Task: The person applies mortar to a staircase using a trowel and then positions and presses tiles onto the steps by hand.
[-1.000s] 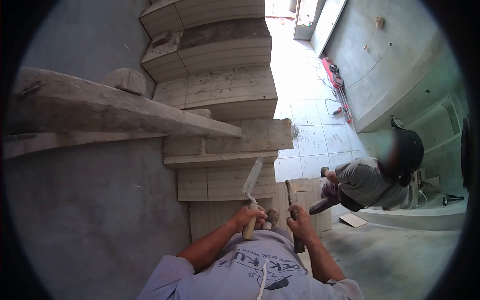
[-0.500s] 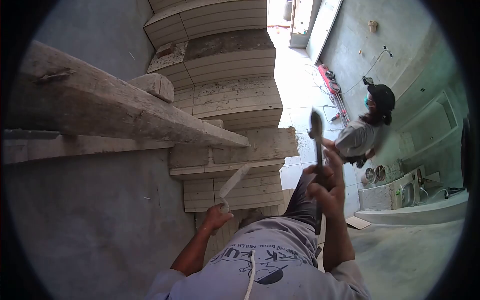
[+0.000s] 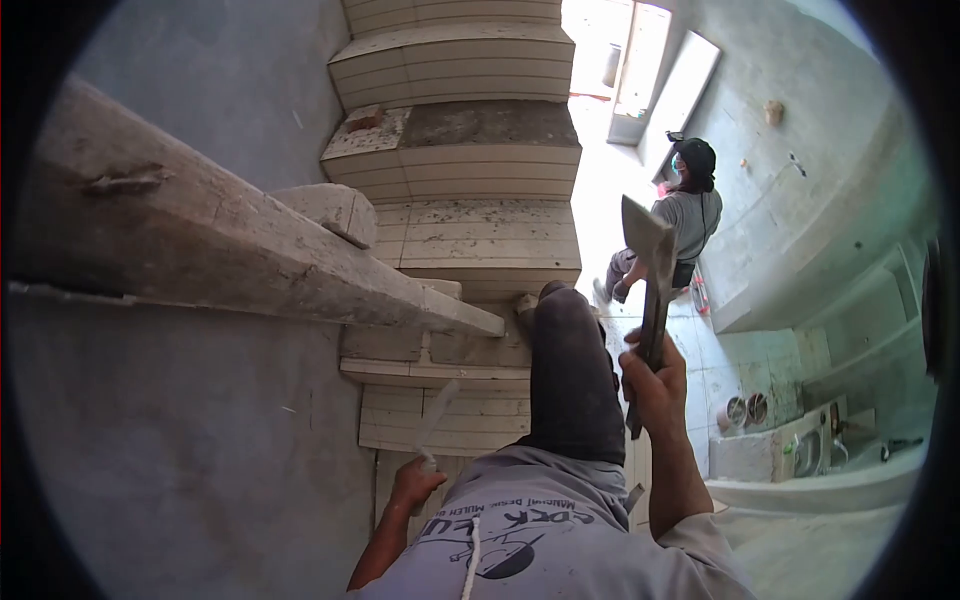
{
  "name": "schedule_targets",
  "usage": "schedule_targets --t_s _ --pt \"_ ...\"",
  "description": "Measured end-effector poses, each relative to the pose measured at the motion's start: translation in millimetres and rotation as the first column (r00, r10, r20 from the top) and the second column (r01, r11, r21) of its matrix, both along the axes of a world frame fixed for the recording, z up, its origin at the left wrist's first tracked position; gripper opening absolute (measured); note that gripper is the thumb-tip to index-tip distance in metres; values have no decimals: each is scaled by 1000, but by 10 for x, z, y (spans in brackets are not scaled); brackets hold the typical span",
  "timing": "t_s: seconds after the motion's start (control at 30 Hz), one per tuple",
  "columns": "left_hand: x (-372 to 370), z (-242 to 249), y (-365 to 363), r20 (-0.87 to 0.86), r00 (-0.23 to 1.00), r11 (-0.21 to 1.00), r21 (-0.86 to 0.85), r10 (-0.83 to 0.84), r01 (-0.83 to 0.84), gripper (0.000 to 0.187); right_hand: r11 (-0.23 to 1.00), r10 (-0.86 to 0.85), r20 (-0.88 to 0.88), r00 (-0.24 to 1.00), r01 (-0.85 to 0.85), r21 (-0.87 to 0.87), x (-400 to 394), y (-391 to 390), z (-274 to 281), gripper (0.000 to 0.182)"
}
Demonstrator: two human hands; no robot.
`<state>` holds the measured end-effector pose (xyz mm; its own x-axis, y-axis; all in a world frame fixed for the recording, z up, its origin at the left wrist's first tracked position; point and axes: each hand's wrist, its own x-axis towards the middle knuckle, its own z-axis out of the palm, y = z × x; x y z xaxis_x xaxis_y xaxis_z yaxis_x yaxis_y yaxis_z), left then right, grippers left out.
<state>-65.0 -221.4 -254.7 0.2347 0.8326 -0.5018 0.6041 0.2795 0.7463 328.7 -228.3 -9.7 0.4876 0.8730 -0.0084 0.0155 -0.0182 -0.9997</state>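
My left hand [image 3: 413, 484] is closed around the handle of a trowel [image 3: 437, 415] with a narrow, pale, mortar-coated blade. The blade points up and away, over the lower tiled step. In my right hand [image 3: 655, 385] a hatchet [image 3: 652, 250] is gripped by its dark handle, roughly upright, with its flared metal head above my fist. My bent leg [image 3: 570, 375] is between the two hands, its knee over the stairs [image 3: 485, 235]. Neither tool appears to touch the steps.
A thick wooden beam [image 3: 220, 225] slants across the left side, its end at the stairs. A brick piece [image 3: 365, 118] lies on a higher step. Right of the stairs, a person [image 3: 690, 215] in a cap walks on the tiled floor. Buckets [image 3: 735, 412] stand near a sink [image 3: 810, 450].
My leg has risen over the steps. The hatchet has turned, showing its head broadside. The trowel sits lower and further left. The other person has moved toward the bright doorway.
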Motion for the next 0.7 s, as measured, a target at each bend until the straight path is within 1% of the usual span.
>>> schedule_targets --t_s 0.03,0.07,0.1,0.17,0.2,0.27,0.3,0.33,0.37,0.4,0.43,0.47,0.5,0.53,0.6,0.67,0.7 --pt "-85 -49 -36 -40 999 999 34 9 -7 38 998 2 11 1000 -3 63 20 188 18 21" --pt "-106 -127 -34 -79 997 997 71 18 -13 38 998 30 13 999 -31 63 32 384 12 21" --pt "-44 -65 -12 -80 996 997 68 45 -39 38 993 29 -18 999 -26 117 33 567 -11 21" --pt "92 275 46 -108 991 992 -92 76 -86 41 982 39 -92 995 -21 188 -5 884 -3 22" --pt "175 463 87 -126 988 990 -104 86 -99 41 985 21 -72 997 -8 172 -56 989 65 21" --pt "465 725 261 34 999 994 -108 24 -20 45 984 55 -115 992 -34 177 -66 1128 91 21" --pt "520 630 348 29 999 994 -106 21 -18 45 983 52 -119 991 -30 179 -50 1153 114 21" --pt "561 442 444 34 996 996 22 -88 87 41 984 59 -110 992 -39 173 -35 1133 127 21" --pt "672 499 513 29 979 970 145 -200 194 37 986 60 -98 993 -44 161 -15 1093 107 22" --pt "757 558 573 34 976 969 136 -215 208 37 988 44 -96 994 -29 151 25 1047 62 22" --pt "848 609 698 107 960 963 111 -258 246 34 985 9 -63 998 2 172 84 992 24 23" --pt "1026 837 820 188 939 957 87 -289 277 32 982 -20 -24 1000 25 188 150 921 12 24" --pt "1194 1079 894 236 940 968 25 -247 249 29 985 -21 -5 1000 22 172 205 826 18 24" --pt "1342 1266 1002 276 939 975 -26 -207 222 26 982 -45 -23 999 48 185 246 744 32 24" --pt "1638 1400 1211 417 891 983 32 -180 183 23 971 -73 -41 996 81 224 337 659 41 24" --pt "1999 1813 1440 442 876 977 170 -194 131 22 951 -135 -4 991 131 281 426 590 -39 25" --pt "2150 1908 1560 534 830 980 184 -162 73 22 955 -124 -45 991 132 264 427 557 5 25"
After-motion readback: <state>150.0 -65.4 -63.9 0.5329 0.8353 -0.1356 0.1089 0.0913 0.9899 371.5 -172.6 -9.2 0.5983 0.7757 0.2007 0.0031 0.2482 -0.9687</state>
